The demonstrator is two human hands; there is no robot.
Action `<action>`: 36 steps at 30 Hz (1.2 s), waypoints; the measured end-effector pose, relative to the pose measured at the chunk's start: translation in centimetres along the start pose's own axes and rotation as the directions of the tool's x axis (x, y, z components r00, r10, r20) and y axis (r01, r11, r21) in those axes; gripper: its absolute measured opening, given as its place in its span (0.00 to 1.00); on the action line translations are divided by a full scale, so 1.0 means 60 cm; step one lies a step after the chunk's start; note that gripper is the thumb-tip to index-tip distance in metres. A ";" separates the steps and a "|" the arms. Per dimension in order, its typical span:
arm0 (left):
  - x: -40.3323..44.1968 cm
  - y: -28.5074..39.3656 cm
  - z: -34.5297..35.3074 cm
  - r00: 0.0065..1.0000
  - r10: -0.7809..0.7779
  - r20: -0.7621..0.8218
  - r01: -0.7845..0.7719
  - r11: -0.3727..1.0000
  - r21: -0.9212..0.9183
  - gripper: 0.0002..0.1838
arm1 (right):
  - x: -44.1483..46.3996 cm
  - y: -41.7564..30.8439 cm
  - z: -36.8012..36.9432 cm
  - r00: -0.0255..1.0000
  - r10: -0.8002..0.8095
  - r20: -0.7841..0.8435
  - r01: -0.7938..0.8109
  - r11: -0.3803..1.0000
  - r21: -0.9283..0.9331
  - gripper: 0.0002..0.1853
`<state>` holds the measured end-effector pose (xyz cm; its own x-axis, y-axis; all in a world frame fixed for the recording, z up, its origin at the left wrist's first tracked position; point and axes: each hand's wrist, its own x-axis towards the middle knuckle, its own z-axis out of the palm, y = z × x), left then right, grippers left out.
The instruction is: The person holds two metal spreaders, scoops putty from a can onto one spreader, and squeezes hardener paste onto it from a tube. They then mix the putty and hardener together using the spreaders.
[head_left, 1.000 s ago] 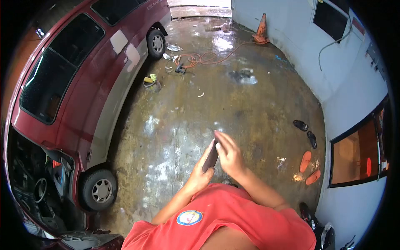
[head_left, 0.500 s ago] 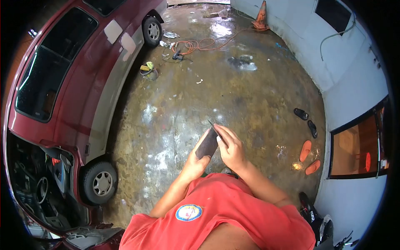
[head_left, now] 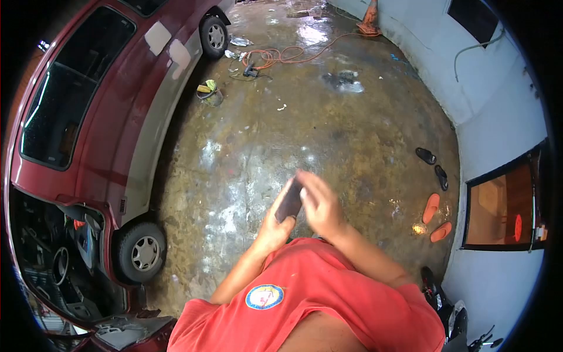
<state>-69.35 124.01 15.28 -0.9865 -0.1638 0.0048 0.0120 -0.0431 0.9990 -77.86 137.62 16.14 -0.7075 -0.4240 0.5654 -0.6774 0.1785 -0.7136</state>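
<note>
A dark, flat rectangular sheet that looks like sandpaper is held upright in front of my red shirt. My left hand grips it from the left, with the thumb across its lower edge and the fingers behind. My right hand, somewhat blurred, is closed along its right and upper edge, the fingertips at the top corner and the thumb over the near face. The back of the sheet is hidden.
A maroon van with pale filler patches stands at left on wet concrete. Beyond lie a bucket, an orange hose or cord and a traffic cone. Orange slippers and black sandals lie by the right wall.
The thin raised flap at the sheet's top corner no longer shows. My right hand has shifted slightly up and over the sheet's edge, covering more of it; my left hand barely moved.
</note>
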 end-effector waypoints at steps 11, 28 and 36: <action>-0.018 -0.006 -0.015 0.955 -0.289 0.069 0.297 0.924 -0.239 0.31 | 0.025 0.070 -0.020 0.916 0.398 -0.044 -0.359 0.866 0.349 0.18; -0.016 0.058 -0.078 0.952 -0.256 0.169 0.213 0.948 0.235 0.24 | 0.001 0.003 -0.101 0.988 0.044 0.146 -0.053 0.997 0.061 0.21; 0.001 0.070 -0.075 0.891 0.287 0.351 -0.426 0.262 0.866 0.37 | 0.000 -0.102 -0.109 0.841 -0.109 0.529 0.222 0.963 -0.154 0.31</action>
<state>-68.63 119.37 19.30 -0.9330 0.1879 0.3070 0.2818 0.9119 0.2984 -75.03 142.33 23.24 -0.4146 -0.8462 0.3347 -0.8400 0.2144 -0.4983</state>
